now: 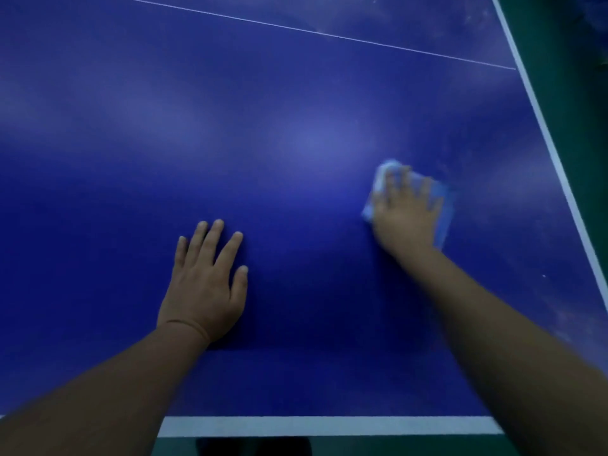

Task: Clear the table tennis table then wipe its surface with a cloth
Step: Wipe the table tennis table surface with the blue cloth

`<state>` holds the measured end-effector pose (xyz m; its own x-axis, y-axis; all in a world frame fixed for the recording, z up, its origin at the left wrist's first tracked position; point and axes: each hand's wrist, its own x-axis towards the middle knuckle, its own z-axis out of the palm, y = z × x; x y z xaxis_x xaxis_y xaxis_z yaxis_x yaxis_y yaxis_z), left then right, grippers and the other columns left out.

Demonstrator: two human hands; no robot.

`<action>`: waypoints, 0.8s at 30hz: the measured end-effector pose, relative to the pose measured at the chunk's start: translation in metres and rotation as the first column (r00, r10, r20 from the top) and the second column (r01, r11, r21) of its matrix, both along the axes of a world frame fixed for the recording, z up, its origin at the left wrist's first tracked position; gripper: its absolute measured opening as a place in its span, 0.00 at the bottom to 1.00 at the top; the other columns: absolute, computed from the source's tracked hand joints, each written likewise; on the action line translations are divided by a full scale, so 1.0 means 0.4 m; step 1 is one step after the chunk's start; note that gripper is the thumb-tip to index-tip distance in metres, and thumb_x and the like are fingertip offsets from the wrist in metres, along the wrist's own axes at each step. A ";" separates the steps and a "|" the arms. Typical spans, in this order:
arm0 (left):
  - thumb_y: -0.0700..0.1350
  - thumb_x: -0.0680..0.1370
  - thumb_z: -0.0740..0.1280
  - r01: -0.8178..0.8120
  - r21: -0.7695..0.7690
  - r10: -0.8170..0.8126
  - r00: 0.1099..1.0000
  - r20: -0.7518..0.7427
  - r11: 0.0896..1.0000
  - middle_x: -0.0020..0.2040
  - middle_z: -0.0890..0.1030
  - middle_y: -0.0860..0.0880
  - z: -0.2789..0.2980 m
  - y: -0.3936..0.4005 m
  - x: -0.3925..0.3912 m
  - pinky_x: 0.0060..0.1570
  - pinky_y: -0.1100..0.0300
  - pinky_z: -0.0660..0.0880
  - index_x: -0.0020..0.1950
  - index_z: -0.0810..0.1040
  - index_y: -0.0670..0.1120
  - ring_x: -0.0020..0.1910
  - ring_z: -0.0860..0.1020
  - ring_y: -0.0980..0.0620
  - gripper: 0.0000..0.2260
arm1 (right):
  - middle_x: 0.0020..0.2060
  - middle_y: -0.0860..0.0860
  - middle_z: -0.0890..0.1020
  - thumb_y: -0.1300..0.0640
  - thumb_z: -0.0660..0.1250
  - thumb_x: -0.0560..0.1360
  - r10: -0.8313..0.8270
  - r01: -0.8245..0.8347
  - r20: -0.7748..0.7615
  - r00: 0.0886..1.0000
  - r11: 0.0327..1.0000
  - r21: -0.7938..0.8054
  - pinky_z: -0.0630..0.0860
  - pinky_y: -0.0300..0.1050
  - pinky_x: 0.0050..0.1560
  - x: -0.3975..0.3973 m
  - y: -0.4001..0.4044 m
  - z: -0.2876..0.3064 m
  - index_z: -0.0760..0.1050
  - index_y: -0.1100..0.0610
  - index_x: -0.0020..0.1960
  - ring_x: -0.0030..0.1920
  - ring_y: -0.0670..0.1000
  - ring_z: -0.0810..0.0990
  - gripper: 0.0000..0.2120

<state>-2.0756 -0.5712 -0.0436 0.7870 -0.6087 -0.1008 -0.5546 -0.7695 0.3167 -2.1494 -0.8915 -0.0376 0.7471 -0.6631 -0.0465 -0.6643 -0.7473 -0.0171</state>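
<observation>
The blue table tennis table [263, 126] fills the view, with white lines along its near and right edges. My left hand [205, 281] lies flat on the surface near the front, fingers straight and spread. My right hand [406, 212] presses a light blue cloth [442, 205] onto the table toward the right side, fingers spread over it. That hand and the cloth are blurred by motion. The cloth shows past the fingertips and on the right of the hand.
A thin white centre line [329, 34] crosses the far part of the table. Pale dusty smudges [559, 307] mark the surface near the right edge. Green floor [566, 77] lies beyond the right edge and below the near edge.
</observation>
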 end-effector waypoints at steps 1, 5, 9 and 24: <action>0.60 0.79 0.43 0.000 0.000 0.000 1.000 -0.002 1.000 0.81 0.53 0.46 0.000 -0.001 0.000 0.78 0.47 0.39 0.80 0.60 0.49 0.81 0.44 0.49 0.32 | 0.81 0.53 0.48 0.42 0.41 0.80 0.164 -0.164 -0.005 0.987 0.986 -0.013 0.48 0.74 0.72 0.008 0.087 -0.004 0.44 0.47 0.81 0.78 0.67 0.47 0.30; 0.59 0.79 0.45 -0.001 -0.020 0.001 1.000 0.000 1.000 0.81 0.55 0.44 0.000 -0.005 0.000 0.78 0.45 0.42 0.79 0.62 0.47 0.81 0.47 0.46 0.31 | 0.78 0.48 0.62 0.40 0.51 0.80 0.582 -0.589 0.092 0.808 0.798 0.124 0.54 0.70 0.72 -0.075 0.293 -0.025 0.62 0.44 0.78 0.78 0.61 0.57 0.27; 0.58 0.79 0.45 -0.008 -0.019 0.008 1.000 0.006 1.000 0.81 0.56 0.44 0.002 -0.005 -0.001 0.78 0.46 0.42 0.79 0.63 0.46 0.80 0.47 0.46 0.31 | 0.79 0.53 0.60 0.43 0.46 0.81 0.401 -0.403 -0.057 0.914 0.915 -0.027 0.61 0.70 0.69 -0.172 0.043 -0.023 0.62 0.48 0.79 0.77 0.64 0.58 0.28; 0.61 0.78 0.47 -0.033 -0.035 0.032 0.999 -0.034 0.999 0.80 0.58 0.44 0.035 -0.010 0.072 0.77 0.46 0.37 0.77 0.64 0.44 0.80 0.49 0.47 0.33 | 0.80 0.45 0.52 0.37 0.42 0.80 0.241 -0.239 -0.026 0.970 0.969 0.067 0.48 0.66 0.74 0.016 0.031 -0.022 0.52 0.40 0.80 0.80 0.59 0.49 0.28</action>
